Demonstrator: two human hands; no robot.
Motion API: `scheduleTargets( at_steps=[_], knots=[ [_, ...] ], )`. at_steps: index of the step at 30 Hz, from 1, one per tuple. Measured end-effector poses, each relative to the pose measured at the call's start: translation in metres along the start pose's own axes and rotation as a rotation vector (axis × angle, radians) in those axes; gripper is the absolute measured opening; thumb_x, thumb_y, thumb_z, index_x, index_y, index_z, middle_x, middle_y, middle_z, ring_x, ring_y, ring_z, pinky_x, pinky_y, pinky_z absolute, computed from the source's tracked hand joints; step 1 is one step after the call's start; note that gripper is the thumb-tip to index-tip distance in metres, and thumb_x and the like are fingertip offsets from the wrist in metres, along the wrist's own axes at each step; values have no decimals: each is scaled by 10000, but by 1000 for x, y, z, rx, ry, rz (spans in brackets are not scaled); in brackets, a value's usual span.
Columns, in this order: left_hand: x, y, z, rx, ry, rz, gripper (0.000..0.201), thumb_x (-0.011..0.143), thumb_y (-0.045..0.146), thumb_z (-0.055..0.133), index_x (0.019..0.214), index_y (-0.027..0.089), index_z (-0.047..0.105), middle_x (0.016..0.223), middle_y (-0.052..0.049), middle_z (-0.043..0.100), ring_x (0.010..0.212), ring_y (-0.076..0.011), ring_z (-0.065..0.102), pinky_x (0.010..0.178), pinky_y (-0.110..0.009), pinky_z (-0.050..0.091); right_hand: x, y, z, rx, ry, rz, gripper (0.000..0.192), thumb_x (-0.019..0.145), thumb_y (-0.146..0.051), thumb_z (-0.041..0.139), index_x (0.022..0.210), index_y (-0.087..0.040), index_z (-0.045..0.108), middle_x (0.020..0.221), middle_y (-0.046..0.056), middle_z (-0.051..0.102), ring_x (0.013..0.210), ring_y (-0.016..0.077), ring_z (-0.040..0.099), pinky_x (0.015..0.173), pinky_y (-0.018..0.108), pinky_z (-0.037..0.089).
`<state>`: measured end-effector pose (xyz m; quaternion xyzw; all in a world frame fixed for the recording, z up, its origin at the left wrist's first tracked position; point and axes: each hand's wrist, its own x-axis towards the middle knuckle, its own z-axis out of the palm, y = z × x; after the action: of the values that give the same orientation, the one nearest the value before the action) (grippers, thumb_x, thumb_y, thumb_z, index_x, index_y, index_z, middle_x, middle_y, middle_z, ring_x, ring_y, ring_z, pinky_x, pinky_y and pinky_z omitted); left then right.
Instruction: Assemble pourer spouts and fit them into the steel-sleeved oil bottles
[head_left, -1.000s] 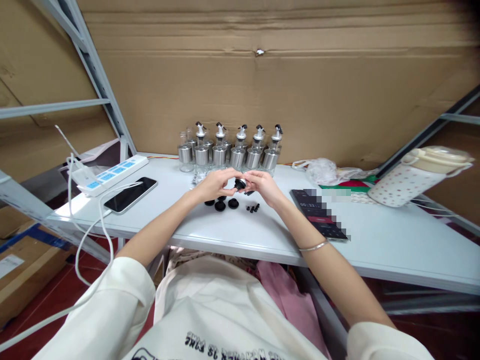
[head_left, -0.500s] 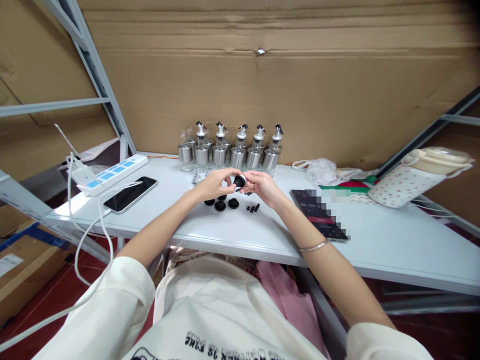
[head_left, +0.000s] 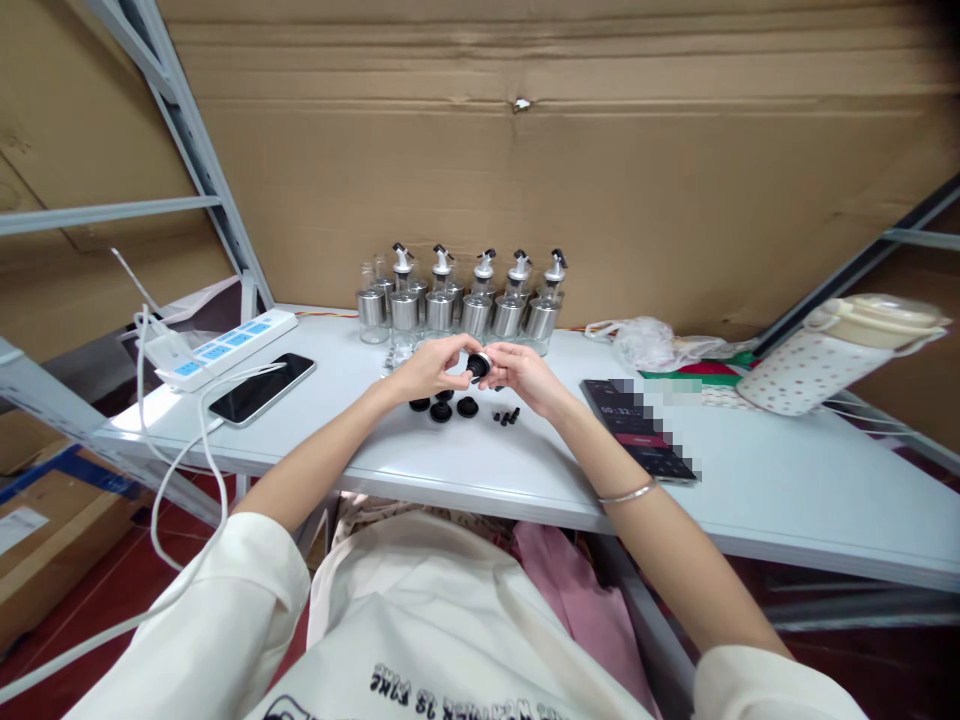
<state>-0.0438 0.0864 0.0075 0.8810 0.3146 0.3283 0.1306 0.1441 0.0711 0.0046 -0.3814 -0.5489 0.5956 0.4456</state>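
Note:
My left hand [head_left: 429, 366] and my right hand [head_left: 525, 374] meet above the white table [head_left: 750, 480], both pinching a small black and silver cap piece [head_left: 477, 364] between their fingertips. Below the hands, three round black stoppers [head_left: 441, 410] lie on the table. A few tiny black pieces [head_left: 507, 416] lie just to their right. Behind my hands stands a row of glass and steel dispenser bottles [head_left: 480, 300] with pourer tops.
A black phone [head_left: 261, 389] and a white power strip [head_left: 225, 348] with cables lie at the left. Another phone [head_left: 637, 428] lies at the right, near a crumpled plastic bag [head_left: 645, 342] and a dotted jug [head_left: 832, 358]. Cardboard backs the table.
The cap piece has turned slightly between my fingertips and risen a little. Both hands stay in place above the stoppers.

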Motion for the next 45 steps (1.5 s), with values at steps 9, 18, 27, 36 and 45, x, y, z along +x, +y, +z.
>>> scheduleTargets(
  at_steps=[9,18,27,36,45],
  knots=[
    [-1,-5,-3,109,44,111,363,752,193,474,1087,166,610,815,-17,573,671,-124,471,679,-237,414,3,5,2,-276,132,-151,327,708,-465,668,861,-187,590,641,-43,573,481,65,514,449,198,361],
    [-3,-6,-4,142,31,86,403,821,248,459,1206,160,541,910,-50,590,760,-145,534,758,-265,445,2,5,6,-351,129,-205,250,732,-364,611,901,-182,624,661,-19,604,598,108,550,517,224,419],
    [-2,-4,-5,47,50,11,351,841,352,489,1138,165,494,904,-35,598,713,-128,524,719,-259,453,5,9,3,-343,99,-266,232,681,-295,642,891,-196,639,816,14,674,732,135,612,631,258,489],
    [-4,-3,-8,113,39,-20,281,829,406,471,970,168,520,830,-27,585,677,-142,517,654,-267,412,3,7,5,-342,124,-300,245,659,-299,676,878,-194,648,835,30,678,784,158,615,703,306,523],
    [-3,-1,-9,155,-49,-78,253,804,416,431,707,183,424,668,5,500,614,-137,461,585,-253,318,0,5,6,-373,85,-313,294,655,-289,666,923,-170,666,851,45,687,825,176,635,692,303,546]
  ],
)
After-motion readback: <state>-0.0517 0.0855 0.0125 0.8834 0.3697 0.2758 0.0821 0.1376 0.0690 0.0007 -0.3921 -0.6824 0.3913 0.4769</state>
